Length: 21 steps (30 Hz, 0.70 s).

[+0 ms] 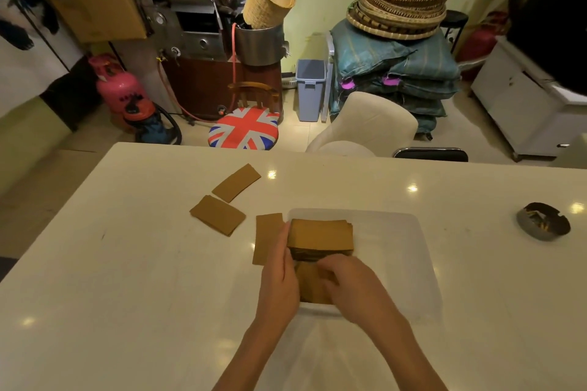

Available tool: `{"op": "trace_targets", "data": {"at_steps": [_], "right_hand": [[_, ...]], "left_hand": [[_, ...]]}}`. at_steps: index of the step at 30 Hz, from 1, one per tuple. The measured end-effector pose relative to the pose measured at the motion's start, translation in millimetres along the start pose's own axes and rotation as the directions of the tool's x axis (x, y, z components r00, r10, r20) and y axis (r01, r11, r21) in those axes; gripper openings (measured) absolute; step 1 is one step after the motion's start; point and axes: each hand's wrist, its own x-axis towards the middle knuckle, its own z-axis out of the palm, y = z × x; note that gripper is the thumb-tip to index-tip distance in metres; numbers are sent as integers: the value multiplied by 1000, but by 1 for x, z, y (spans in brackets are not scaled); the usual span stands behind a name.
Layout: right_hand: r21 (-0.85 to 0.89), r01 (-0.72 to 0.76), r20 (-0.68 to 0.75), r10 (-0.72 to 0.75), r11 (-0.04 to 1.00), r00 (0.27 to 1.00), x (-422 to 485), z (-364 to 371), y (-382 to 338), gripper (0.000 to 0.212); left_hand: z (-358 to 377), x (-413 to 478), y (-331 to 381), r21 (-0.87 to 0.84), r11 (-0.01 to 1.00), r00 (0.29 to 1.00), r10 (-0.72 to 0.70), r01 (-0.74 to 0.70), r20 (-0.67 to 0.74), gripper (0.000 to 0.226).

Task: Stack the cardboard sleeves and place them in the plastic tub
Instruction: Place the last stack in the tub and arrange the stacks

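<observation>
Stack of cardboard sleeves (320, 236) in plastic tub (409, 251), gripped by left hand (281, 282) and right hand (349, 282). Three loose sleeves (219, 214) remain on table (127, 263), unstacked.

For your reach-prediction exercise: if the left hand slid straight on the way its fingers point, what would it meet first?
Probably the loose cardboard sleeve lying just left of the plastic tub; the left hand points up along the tub's left wall, though depth is unclear.

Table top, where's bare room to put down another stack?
Free: the broad stretch between the plastic tub and the ashtray, and the near-left corner of the table. Crowded: left of the tub, where loose cardboard sleeves lie.
</observation>
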Motion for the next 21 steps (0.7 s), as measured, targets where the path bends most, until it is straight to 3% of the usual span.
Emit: {"op": "trace_targets", "data": {"at_steps": [4, 15, 18, 21], "right_hand": [[-112, 8, 51, -3, 994, 999, 18, 10, -12, 43], [-126, 107, 269, -71, 986, 961, 13, -7, -19, 57], [-157, 128, 161, -102, 979, 982, -8, -23, -31, 50], [85, 108, -65, -103, 990, 993, -40, -38, -69, 30]], "left_hand": [[-1, -1, -2, -48, 999, 1000, 0, -1, -7, 46], [-1, -5, 8, -100, 995, 999, -9, 5, -45, 42], [-15, -7, 21, -143, 990, 998, -17, 8, -57, 42], [-55, 9, 16, -27, 999, 992, 34, -37, -118, 35]]}}
